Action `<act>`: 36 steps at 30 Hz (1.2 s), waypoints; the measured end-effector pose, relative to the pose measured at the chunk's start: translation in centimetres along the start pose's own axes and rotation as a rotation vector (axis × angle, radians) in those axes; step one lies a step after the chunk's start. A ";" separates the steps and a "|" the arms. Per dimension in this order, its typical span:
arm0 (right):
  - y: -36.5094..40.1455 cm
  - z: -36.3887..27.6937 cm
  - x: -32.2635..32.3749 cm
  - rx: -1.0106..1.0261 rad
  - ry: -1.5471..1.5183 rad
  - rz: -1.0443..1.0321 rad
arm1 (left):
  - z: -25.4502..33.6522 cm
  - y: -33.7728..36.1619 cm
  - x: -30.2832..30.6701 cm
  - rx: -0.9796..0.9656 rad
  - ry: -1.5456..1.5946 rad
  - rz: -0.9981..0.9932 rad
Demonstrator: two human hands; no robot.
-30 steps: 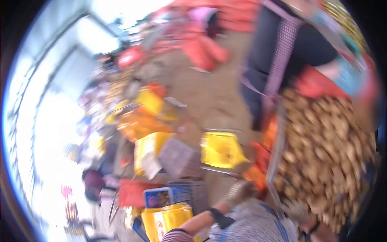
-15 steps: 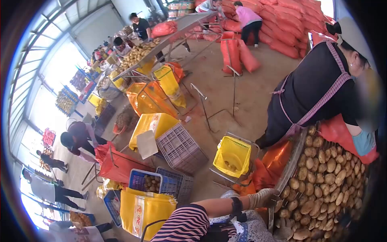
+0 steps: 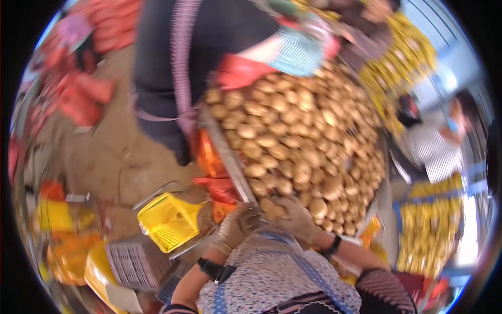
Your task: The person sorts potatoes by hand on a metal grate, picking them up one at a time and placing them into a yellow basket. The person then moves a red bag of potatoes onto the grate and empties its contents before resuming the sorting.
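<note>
Blurry frame. Pile of tan, rounded potatoes (image 3: 303, 141) spread over a tabletop with a straight grey metal rim (image 3: 228, 159), in front of the wearer. Left hand (image 3: 236, 226), in a pale glove with a black band at the wrist, is at the near end of that rim; fingers look bent, cannot tell whether the grip is spread or pinching anything. Right hand (image 3: 297, 220), also pale-gloved with a black wristband, is at the near edge of the pile, fingers at a single brown oval potato (image 3: 273, 208) lying between the two hands; contact looks likely, but cannot tell if the grip is closed around it. White speckled apron with blue dotted straps (image 3: 272, 275) below the hands. Left of the rim: bright yellow mesh bag (image 3: 170, 222) on a metal frame, shiny orange bag (image 3: 212, 157), greyish-purple slatted plastic crate (image 3: 137, 261). Across the pile, a co-worker in dark clothes (image 3: 157, 68), light-blue sleeve (image 3: 298, 49) over the far potatoes. Stacked yellow sacks (image 3: 431, 230) at right.
</note>
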State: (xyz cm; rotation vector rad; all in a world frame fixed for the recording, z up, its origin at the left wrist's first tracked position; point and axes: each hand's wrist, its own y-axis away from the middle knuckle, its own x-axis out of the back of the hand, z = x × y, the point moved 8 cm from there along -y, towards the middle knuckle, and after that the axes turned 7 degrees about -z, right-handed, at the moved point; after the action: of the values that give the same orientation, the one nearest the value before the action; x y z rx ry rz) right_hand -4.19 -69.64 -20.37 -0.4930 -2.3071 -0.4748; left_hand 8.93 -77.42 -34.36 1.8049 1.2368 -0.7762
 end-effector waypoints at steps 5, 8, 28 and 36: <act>-5.4 -2.0 -0.2 0.106 0.243 -0.356 | -0.9 -1.0 -4.5 -0.157 -0.564 0.088; -8.7 1.9 0.6 0.283 0.796 -0.061 | -0.7 -1.0 -4.7 -0.107 -0.611 0.033; -10.9 15.0 13.0 0.024 0.595 -0.016 | -3.0 -10.4 -6.8 -0.380 -1.179 0.345; -9.3 10.6 11.0 -0.061 -0.585 -0.161 | -6.7 -14.8 -13.8 -0.480 -1.263 0.191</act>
State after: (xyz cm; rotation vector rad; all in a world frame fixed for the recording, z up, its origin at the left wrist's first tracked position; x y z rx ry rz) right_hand -21.97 -70.37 -21.44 -0.5296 -2.9171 -0.5310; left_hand -9.31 -74.83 -23.61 0.7110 0.3278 -1.1038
